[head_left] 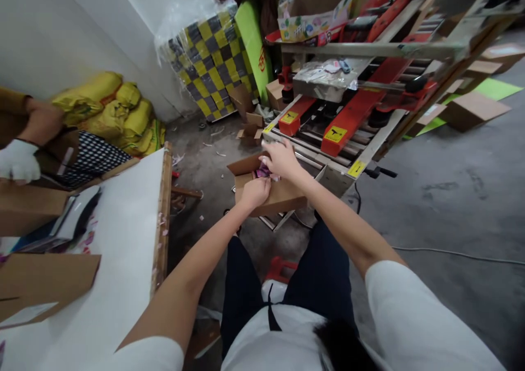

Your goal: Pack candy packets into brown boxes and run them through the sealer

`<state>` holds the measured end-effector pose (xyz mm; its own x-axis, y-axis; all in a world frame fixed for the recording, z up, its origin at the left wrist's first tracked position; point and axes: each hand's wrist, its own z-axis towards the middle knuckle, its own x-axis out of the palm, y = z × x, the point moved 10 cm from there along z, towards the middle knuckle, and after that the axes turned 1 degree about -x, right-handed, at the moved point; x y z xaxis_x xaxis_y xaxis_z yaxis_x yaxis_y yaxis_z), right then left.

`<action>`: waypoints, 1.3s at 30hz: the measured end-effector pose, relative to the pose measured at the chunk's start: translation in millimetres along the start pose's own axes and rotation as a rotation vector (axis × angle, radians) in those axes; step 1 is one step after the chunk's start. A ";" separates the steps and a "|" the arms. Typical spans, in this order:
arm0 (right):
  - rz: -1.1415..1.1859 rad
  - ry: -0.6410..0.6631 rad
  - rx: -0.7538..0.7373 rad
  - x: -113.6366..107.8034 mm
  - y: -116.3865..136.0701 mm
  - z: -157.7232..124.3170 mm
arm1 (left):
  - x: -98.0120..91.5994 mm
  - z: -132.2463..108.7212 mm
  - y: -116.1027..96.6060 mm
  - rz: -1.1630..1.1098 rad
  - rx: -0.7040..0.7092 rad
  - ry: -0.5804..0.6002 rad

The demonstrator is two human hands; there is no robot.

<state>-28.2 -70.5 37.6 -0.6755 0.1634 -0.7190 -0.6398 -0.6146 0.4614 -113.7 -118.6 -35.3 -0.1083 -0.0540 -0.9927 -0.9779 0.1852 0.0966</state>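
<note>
An open brown cardboard box (pixel 283 195) sits in front of me at the near end of a red and steel roller machine (pixel 348 122). My left hand (pixel 255 190) is closed on the box's near wall, fingers curled over its edge. My right hand (pixel 280 159) reaches into the box from above, its fingers bent down onto pink and purple contents (pixel 262 171) that I cannot make out clearly. A box flap (pixel 245 165) stands open on the left side.
A white table (pixel 123 261) with flat cardboard (pixel 41 286) lies to my left. Another person's white-gloved hand (pixel 18 160) works at its far end. Yellow sacks (pixel 118 117), a checkered panel (pixel 213 59) and small boxes (pixel 471 109) stand around the grey floor.
</note>
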 end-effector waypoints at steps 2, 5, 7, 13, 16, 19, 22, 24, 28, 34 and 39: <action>-0.005 0.067 -0.054 9.0 6.0 -16.2 | -0.9 -0.2 2.6 -0.003 -0.013 -0.049; 0.015 0.055 -0.133 15.8 11.5 -59.1 | -3.5 -3.7 5.9 -0.007 -0.006 -0.138; 0.034 0.043 -0.141 20.9 9.6 -82.9 | -2.1 -11.2 6.3 -0.008 0.019 -0.181; 0.055 0.009 -0.140 28.5 4.7 -83.5 | -12.7 -77.2 -14.9 0.041 0.426 -0.537; 0.033 0.016 -0.150 30.0 5.8 -71.5 | -16.7 -84.7 -4.5 0.105 0.471 -0.561; 0.016 0.007 -0.163 29.4 8.1 -69.5 | -16.2 -47.8 25.4 0.121 0.263 -0.325; -0.029 -0.056 -0.166 22.3 9.6 -75.0 | -5.9 -15.4 43.3 0.105 0.175 -0.001; -0.068 -0.074 -0.206 19.0 14.5 -79.8 | -6.4 -4.3 47.8 0.074 0.191 0.090; -0.114 0.018 -0.327 26.8 30.0 -83.2 | -16.0 6.8 54.0 0.011 0.251 0.105; -0.152 -0.001 -0.162 34.3 27.6 -65.1 | -7.8 13.1 65.0 0.048 0.188 0.217; -0.125 -0.044 -0.141 35.1 28.1 -64.5 | 2.8 8.0 64.2 0.079 0.195 0.204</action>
<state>-46.2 -131.8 -8.2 -0.6116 0.2772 -0.7410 -0.6640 -0.6891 0.2902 -175.4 -99.0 -32.4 -0.2354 -0.2248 -0.9455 -0.9145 0.3805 0.1372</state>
